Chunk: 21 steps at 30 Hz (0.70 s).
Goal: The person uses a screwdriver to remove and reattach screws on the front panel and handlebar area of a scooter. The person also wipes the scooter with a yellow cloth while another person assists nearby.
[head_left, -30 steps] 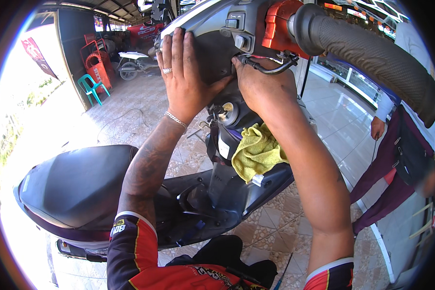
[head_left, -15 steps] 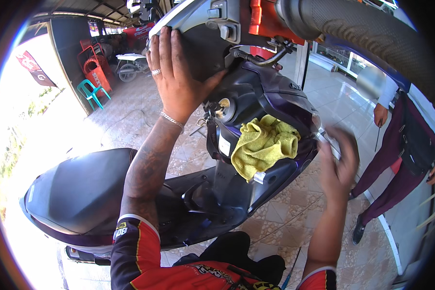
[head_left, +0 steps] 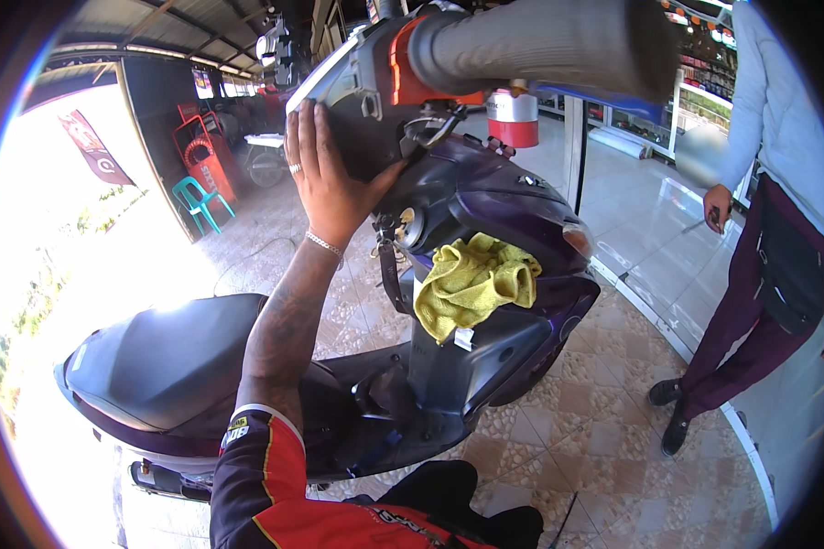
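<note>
My left hand [head_left: 331, 174] lies with fingers stretched against the dark handlebar cover [head_left: 375, 137] of a scooter, thumb spread toward the right. It grips nothing. Above and to the right of it a grey rubber handgrip [head_left: 531, 55] crosses the top of the view, beside an orange control housing [head_left: 401, 59]. A crumpled yellow-green cloth [head_left: 476, 284] is draped over the scooter's front inner panel, below the round ignition lock area [head_left: 412, 227]. The purple-black front fairing [head_left: 513, 215] extends to the right. My right hand is out of view.
The black scooter seat [head_left: 174, 357] stretches to the left. At right stands a person in maroon trousers [head_left: 732, 339], holding a small dark object. A red-and-white container [head_left: 513, 119] stands behind the scooter. A teal plastic chair [head_left: 197, 203] is at the far left.
My right hand, blurred beside the front fairing before, has left the view. My left hand stays on the cover. The view has shifted, showing more of the shop and the standing person.
</note>
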Each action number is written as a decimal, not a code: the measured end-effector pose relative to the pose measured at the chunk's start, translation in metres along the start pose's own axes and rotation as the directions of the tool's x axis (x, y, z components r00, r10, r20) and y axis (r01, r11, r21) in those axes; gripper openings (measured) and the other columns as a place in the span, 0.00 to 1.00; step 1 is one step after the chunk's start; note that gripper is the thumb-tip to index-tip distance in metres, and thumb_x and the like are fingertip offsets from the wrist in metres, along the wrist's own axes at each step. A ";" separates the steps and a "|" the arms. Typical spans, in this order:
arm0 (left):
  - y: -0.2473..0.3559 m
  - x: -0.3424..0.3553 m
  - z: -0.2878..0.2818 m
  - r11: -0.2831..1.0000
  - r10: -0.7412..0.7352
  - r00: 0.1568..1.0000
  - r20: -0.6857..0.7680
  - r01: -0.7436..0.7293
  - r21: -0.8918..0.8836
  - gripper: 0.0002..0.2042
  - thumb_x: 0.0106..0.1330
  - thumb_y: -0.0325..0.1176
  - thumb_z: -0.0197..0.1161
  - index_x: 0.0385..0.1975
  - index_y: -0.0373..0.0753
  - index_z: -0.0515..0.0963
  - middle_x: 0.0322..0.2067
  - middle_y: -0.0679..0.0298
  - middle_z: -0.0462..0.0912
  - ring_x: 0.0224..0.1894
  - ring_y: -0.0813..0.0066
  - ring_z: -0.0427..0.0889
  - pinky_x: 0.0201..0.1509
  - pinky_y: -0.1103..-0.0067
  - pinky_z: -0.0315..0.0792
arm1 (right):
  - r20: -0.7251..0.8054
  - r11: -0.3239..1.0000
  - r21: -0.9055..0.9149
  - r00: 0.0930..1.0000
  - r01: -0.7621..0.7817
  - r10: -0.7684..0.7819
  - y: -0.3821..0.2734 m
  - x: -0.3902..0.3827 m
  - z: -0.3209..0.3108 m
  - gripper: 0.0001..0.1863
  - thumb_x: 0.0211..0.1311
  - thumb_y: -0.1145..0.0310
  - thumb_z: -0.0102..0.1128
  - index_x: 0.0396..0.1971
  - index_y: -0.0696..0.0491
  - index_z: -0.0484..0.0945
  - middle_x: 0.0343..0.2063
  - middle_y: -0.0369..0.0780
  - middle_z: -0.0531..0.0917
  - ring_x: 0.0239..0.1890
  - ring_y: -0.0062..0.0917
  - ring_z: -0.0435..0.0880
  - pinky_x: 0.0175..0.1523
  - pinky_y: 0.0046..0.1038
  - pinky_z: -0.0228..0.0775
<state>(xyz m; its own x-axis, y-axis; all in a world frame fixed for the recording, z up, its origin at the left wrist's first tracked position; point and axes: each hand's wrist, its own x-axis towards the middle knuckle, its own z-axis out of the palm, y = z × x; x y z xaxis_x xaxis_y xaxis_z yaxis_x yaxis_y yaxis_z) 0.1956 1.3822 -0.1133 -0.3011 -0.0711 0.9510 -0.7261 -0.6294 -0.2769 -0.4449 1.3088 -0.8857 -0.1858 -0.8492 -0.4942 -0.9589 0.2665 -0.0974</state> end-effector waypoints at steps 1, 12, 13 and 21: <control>0.000 0.000 0.000 1.000 -0.005 1.000 0.006 0.005 0.001 0.58 0.44 0.53 0.84 0.71 0.28 0.58 0.71 0.43 0.62 0.74 0.42 0.60 0.76 0.55 0.57 | -0.013 0.999 -0.031 0.999 0.032 -0.032 0.001 -0.003 0.008 0.39 0.59 0.52 0.57 0.70 0.49 0.62 0.64 0.54 0.66 0.64 0.52 0.69 0.61 0.55 0.70; 0.004 -0.002 0.001 0.999 -0.054 0.997 0.049 0.054 0.003 0.58 0.40 0.49 0.85 0.71 0.28 0.60 0.71 0.44 0.61 0.75 0.41 0.58 0.76 0.54 0.57 | -0.147 0.938 -0.177 0.935 0.298 -0.324 0.045 0.017 0.069 0.26 0.66 0.62 0.52 0.60 0.60 0.71 0.49 0.52 0.81 0.48 0.49 0.82 0.48 0.52 0.79; 0.004 -0.002 0.001 0.999 -0.054 0.997 0.048 0.054 0.004 0.58 0.41 0.50 0.85 0.71 0.28 0.61 0.71 0.44 0.61 0.75 0.41 0.58 0.76 0.54 0.57 | -0.167 0.932 -0.181 0.925 0.312 -0.342 0.045 0.016 0.066 0.25 0.66 0.62 0.51 0.59 0.61 0.72 0.47 0.52 0.82 0.47 0.48 0.84 0.47 0.51 0.80; 0.002 -0.002 0.001 1.000 -0.027 0.999 0.022 0.027 -0.013 0.57 0.43 0.51 0.84 0.71 0.27 0.61 0.71 0.42 0.62 0.74 0.39 0.59 0.75 0.52 0.58 | -0.368 0.650 0.490 0.813 0.582 -0.451 -0.028 -0.005 -0.109 0.25 0.68 0.63 0.61 0.61 0.56 0.70 0.52 0.52 0.79 0.54 0.49 0.79 0.60 0.46 0.70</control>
<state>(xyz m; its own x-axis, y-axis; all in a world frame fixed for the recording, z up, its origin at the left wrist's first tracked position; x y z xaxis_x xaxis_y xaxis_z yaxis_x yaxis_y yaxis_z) 0.1957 1.3803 -0.1159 -0.2676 -0.0715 0.9609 -0.7420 -0.6209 -0.2529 -0.4403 1.2557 -0.7867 0.2024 -0.9785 -0.0403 -0.6260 -0.0977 -0.7737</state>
